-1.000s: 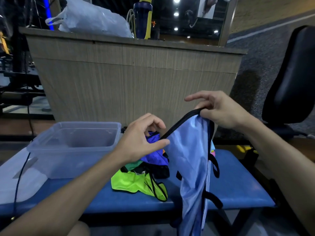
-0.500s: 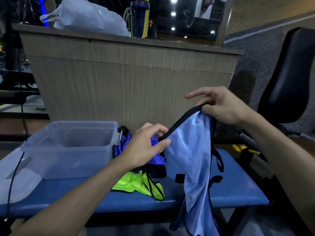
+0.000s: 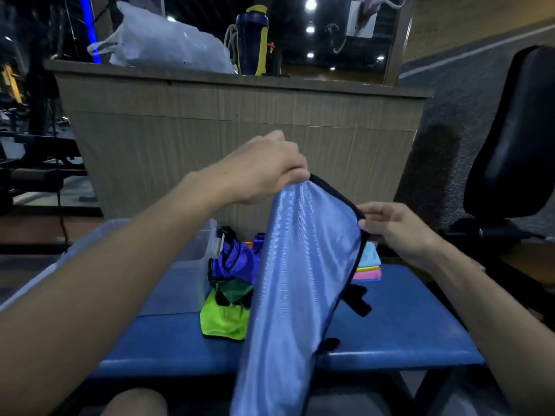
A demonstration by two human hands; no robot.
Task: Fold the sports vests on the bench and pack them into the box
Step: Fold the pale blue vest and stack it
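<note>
Now the light blue vest [image 3: 300, 265] hangs above the blue bench [image 3: 405, 331], held by its black trim. Left hand [image 3: 264, 169] fingers curl round the top edge; right hand [image 3: 399, 232] pinches the trim w/ thumb & fingers. Clear box [image 3: 195, 253] sits behind-left, beside a heap of vests [image 3: 231, 283].

My feed is dim: small ceiling lights [image 3: 310, 4] glare white far behind, leaving the surroundings murky. The light-blue vest [image 3: 300, 265] carries a soft sheen and blurs toward its bottom. Wide-angle distortion bows the wooden counter [image 3: 240, 130] and stretches my forearms at the edges.
</note>
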